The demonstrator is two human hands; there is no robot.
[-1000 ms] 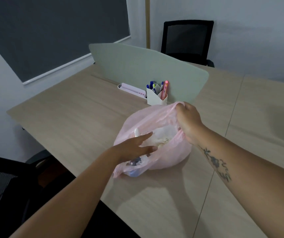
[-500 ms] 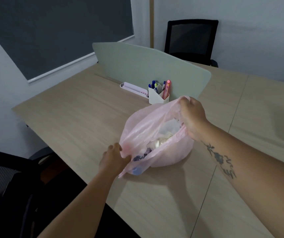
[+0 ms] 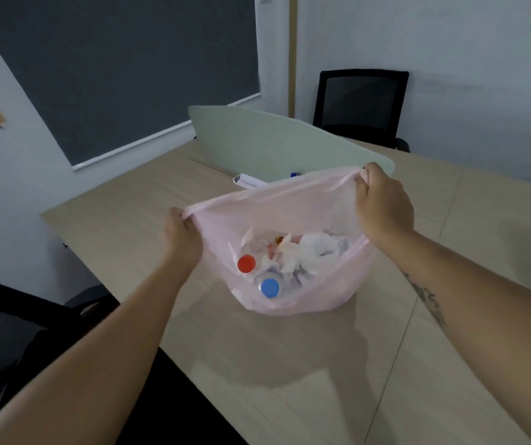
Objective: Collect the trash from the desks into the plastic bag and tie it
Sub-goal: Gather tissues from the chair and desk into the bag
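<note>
Over desk (image 3: 148,200): left hand (image 3: 182,239), right hand (image 3: 383,203) grips clamped on plastic bag (image 3: 305,297) rim; divider (image 3: 273,142), chair (image 3: 360,107) behind.

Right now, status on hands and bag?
Left hand and right hand gripping pink bag rim, mouth spread open. Bottles and tissue inside, not tied. Nothing in the way.

A pale green divider (image 3: 277,146) stands before a black chair (image 3: 362,107); a dark blind (image 3: 122,65) hangs left.

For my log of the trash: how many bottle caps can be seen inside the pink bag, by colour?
Red cap: 1
Blue cap: 1
Total: 2 caps visible in the pink bag; crumpled white paper may hide others.
</note>
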